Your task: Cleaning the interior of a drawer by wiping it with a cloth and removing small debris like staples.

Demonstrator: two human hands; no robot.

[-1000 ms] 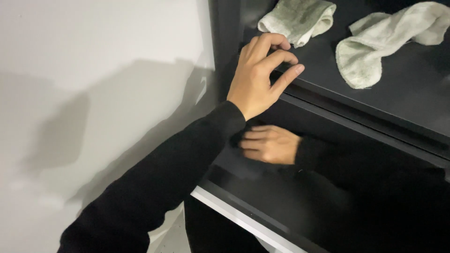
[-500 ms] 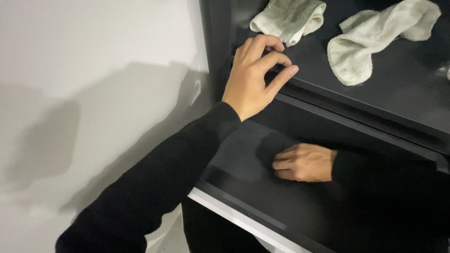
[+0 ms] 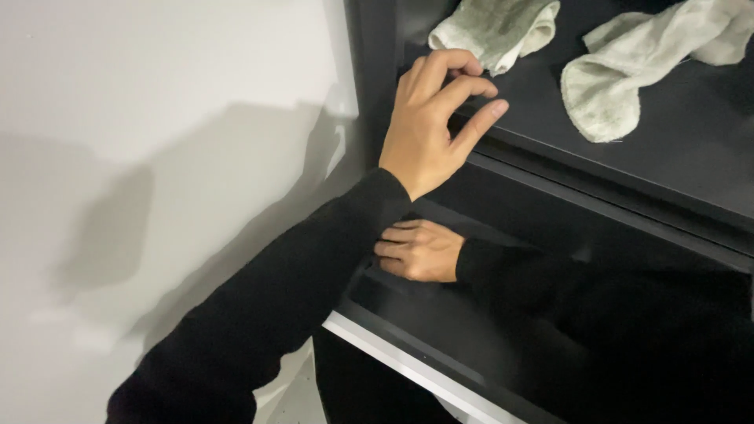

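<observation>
Left hand (image 3: 428,129) raised toward one o'clock, fingers curled, thumb extended. Right hand (image 3: 416,251) lies flat, fingers pointing to nine o'clock, apparently empty. Both arms wear black sleeves.

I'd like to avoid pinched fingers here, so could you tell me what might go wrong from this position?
The right hand lies flat inside the open drawer, under the shelf edge; if the drawer slid shut, those fingers could be pinched. The left hand grips the shelf's front corner, so it may be caught as well. Two cloths lie loose on the shelf and a knock might drag them off.
</observation>
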